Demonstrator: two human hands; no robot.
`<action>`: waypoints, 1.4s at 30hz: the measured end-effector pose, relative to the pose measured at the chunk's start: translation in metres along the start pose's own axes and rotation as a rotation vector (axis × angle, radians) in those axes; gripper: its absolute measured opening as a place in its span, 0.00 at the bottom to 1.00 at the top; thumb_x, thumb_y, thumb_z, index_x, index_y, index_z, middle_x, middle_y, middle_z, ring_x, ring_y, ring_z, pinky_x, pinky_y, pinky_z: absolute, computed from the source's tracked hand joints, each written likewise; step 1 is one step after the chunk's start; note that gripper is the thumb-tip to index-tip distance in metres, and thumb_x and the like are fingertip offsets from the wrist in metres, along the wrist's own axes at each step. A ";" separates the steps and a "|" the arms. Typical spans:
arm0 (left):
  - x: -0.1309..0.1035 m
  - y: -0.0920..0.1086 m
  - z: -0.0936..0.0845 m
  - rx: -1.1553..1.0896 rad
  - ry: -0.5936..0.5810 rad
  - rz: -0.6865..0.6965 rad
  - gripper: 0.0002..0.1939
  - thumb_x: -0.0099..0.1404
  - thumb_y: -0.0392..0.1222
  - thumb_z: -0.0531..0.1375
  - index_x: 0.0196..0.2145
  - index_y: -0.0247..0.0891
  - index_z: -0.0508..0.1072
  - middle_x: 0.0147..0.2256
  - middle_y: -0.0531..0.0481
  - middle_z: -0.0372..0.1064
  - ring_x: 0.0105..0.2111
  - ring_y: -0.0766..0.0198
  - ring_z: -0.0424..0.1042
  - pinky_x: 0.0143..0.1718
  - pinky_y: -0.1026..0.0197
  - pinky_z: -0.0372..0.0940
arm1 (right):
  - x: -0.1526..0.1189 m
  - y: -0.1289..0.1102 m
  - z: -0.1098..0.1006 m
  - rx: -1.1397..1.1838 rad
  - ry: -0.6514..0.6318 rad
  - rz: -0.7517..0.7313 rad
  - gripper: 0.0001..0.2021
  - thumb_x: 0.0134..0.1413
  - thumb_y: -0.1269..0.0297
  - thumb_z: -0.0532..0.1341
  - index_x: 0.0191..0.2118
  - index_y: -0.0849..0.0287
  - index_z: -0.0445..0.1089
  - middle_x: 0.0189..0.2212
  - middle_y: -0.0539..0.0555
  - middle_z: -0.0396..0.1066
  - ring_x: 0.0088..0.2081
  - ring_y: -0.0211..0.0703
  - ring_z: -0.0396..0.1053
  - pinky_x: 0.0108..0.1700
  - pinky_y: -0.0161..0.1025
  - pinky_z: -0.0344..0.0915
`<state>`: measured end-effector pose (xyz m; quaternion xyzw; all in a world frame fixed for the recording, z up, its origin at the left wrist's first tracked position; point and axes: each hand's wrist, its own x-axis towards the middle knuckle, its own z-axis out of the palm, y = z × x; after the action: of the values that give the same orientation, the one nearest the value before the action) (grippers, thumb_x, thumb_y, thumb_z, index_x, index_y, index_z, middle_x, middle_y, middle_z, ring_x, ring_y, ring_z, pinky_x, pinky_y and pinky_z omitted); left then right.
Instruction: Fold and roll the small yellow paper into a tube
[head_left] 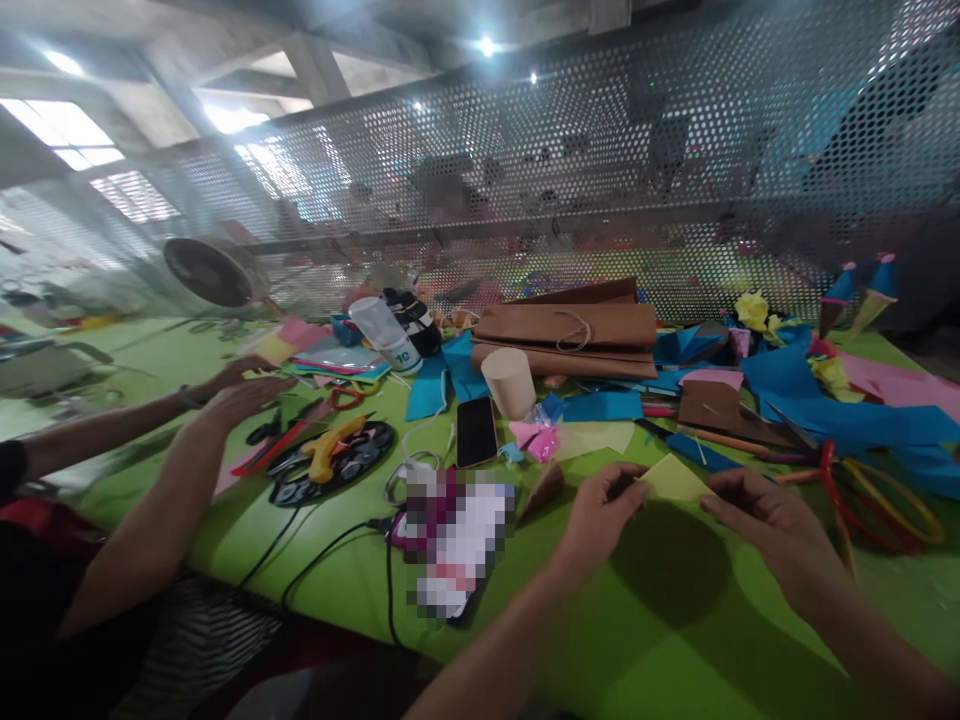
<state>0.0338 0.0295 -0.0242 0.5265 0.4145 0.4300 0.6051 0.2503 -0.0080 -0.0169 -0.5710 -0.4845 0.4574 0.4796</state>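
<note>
Both my hands hold a small yellow-green paper piece (675,480) just above the green table (675,640). My left hand (604,510) pinches its left edge. My right hand (765,520) grips its right side with curled fingers. The paper looks folded into a triangle-like shape. A black phone (476,431) and a beige paper cup (510,382) lie on the table beyond my left hand.
Another person's arms (187,440) reach over the table at left, near a yellow glue gun (330,448) and scissors. Blue paper sheets (840,410), brown bags (570,335), red and yellow rings (877,490), cables and a perforated metal screen (600,170) surround the work area.
</note>
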 end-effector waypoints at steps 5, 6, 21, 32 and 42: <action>0.000 0.004 -0.002 -0.120 0.078 -0.026 0.15 0.62 0.45 0.66 0.44 0.35 0.77 0.26 0.55 0.65 0.27 0.68 0.64 0.32 0.64 0.58 | -0.003 -0.002 0.000 -0.027 -0.168 0.007 0.23 0.54 0.48 0.71 0.51 0.54 0.74 0.38 0.55 0.78 0.40 0.52 0.75 0.41 0.45 0.72; 0.001 0.005 -0.003 -0.139 0.085 -0.036 0.14 0.61 0.44 0.66 0.43 0.34 0.77 0.25 0.55 0.65 0.27 0.68 0.63 0.31 0.65 0.57 | -0.004 -0.002 0.000 -0.067 -0.176 -0.028 0.26 0.55 0.49 0.71 0.57 0.53 0.71 0.41 0.56 0.78 0.41 0.52 0.75 0.42 0.45 0.73; 0.002 0.003 -0.008 -0.012 0.041 -0.093 0.11 0.64 0.39 0.62 0.45 0.34 0.73 0.33 0.48 0.74 0.29 0.66 0.70 0.36 0.63 0.64 | -0.040 0.017 -0.003 -1.189 -0.047 -1.153 0.10 0.68 0.74 0.58 0.48 0.58 0.76 0.38 0.55 0.78 0.38 0.46 0.75 0.43 0.44 0.67; -0.065 0.000 0.000 0.941 -0.276 0.295 0.17 0.74 0.41 0.56 0.57 0.47 0.75 0.56 0.48 0.74 0.56 0.52 0.71 0.58 0.46 0.64 | -0.066 0.031 -0.010 -1.087 -0.248 -0.795 0.14 0.65 0.63 0.62 0.55 0.50 0.71 0.46 0.54 0.78 0.44 0.50 0.77 0.43 0.47 0.72; -0.077 -0.023 -0.005 1.082 -0.318 0.439 0.18 0.76 0.51 0.55 0.59 0.48 0.72 0.62 0.50 0.69 0.64 0.54 0.64 0.69 0.44 0.54 | 0.022 0.009 -0.008 -1.201 -0.241 -0.746 0.15 0.69 0.70 0.54 0.52 0.55 0.75 0.46 0.58 0.79 0.47 0.51 0.75 0.46 0.46 0.72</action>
<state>0.0084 -0.0448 -0.0443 0.8905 0.3605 0.1892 0.2031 0.2619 0.0125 -0.0266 -0.4783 -0.8649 -0.0226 0.1504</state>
